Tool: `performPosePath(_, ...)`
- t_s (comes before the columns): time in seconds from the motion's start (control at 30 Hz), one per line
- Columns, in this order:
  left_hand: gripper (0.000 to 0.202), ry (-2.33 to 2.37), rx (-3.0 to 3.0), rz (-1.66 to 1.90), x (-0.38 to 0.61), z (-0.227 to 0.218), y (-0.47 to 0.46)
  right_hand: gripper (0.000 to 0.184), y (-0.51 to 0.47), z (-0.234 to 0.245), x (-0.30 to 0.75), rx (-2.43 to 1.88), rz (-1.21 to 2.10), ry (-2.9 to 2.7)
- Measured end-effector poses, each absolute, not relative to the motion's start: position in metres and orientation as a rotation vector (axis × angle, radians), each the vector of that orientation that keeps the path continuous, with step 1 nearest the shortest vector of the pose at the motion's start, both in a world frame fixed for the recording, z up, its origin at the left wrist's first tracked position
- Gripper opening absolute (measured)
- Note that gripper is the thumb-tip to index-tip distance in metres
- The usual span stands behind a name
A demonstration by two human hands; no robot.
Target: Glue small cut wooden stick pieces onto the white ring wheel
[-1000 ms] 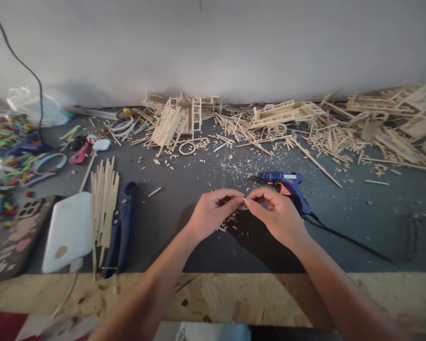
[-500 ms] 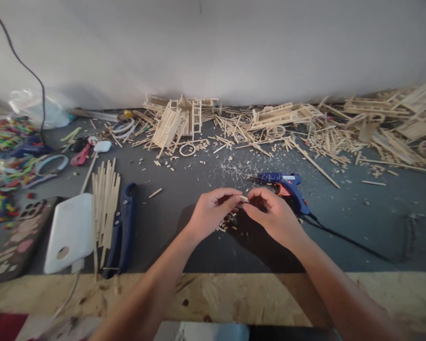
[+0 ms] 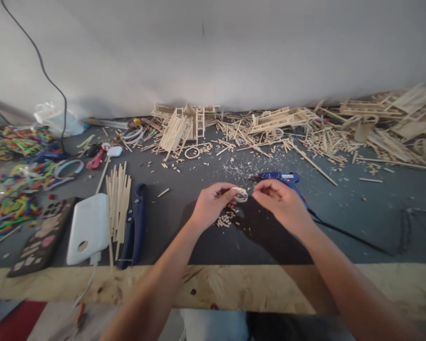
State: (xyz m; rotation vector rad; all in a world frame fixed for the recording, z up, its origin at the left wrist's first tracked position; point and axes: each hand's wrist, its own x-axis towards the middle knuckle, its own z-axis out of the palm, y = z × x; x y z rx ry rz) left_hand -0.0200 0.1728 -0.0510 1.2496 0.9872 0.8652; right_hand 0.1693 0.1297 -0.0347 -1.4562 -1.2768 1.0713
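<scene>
My left hand (image 3: 213, 203) pinches a small pale wooden ring (image 3: 240, 194) above the dark mat. My right hand (image 3: 279, 201) hovers just to the right of the ring, fingers curled in a pinch; whether it holds anything I cannot make out. Under the hands lies a little heap of short wood bits (image 3: 226, 219). A blue hot glue gun (image 3: 282, 179) rests on the mat right behind my right hand, its black cord (image 3: 348, 234) trailing to the right.
A bundle of long sticks (image 3: 118, 201), blue cutters (image 3: 134, 225), a white slab (image 3: 88, 228) and a phone (image 3: 42, 234) lie left. Colourful sticks (image 3: 7, 189) fill the far left. Stick-built frames and scraps (image 3: 287, 125) line the wall. A wooden board edge (image 3: 234, 289) runs along the front.
My hands have drawn slightly apart: the right hand left the ring, which stays in my left fingers and now shows clearly. The view shifted a little to the left.
</scene>
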Motion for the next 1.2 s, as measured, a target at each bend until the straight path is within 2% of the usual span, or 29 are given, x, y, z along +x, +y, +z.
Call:
performPosePath(0.2,0.031,0.947,1.112,1.003,-0.022,-0.051,0.179,0.02,0.138,-0.024,0.228,-1.67,0.721,-1.104)
performPosePath(0.33,0.031,0.925,1.084,1.05,-0.022,-0.054,0.184,0.032,0.135,-0.032,0.254,-2.005,0.761,-1.203)
performPosePath(0.43,0.032,0.917,1.077,1.074,-0.022,-0.058,0.188,0.038,0.13,-0.042,0.257,-2.075,0.831,-1.337)
performPosePath(0.6,0.035,0.916,1.024,1.114,-0.024,-0.06,0.194,0.026,0.129,-0.048,0.243,-2.029,0.749,-1.201)
performPosePath(0.83,0.036,0.941,1.019,1.088,-0.024,-0.056,0.193,0.031,0.132,-0.043,0.233,-1.631,1.032,-0.83)
performPosePath(1.0,0.032,0.971,1.044,1.059,-0.025,-0.054,0.191,0.035,0.135,-0.033,0.23,-1.564,1.157,-0.645)
performPosePath(1.2,0.028,0.973,1.089,1.006,-0.026,-0.052,0.191,0.019,0.144,-0.027,0.227,-1.476,1.404,-0.741)
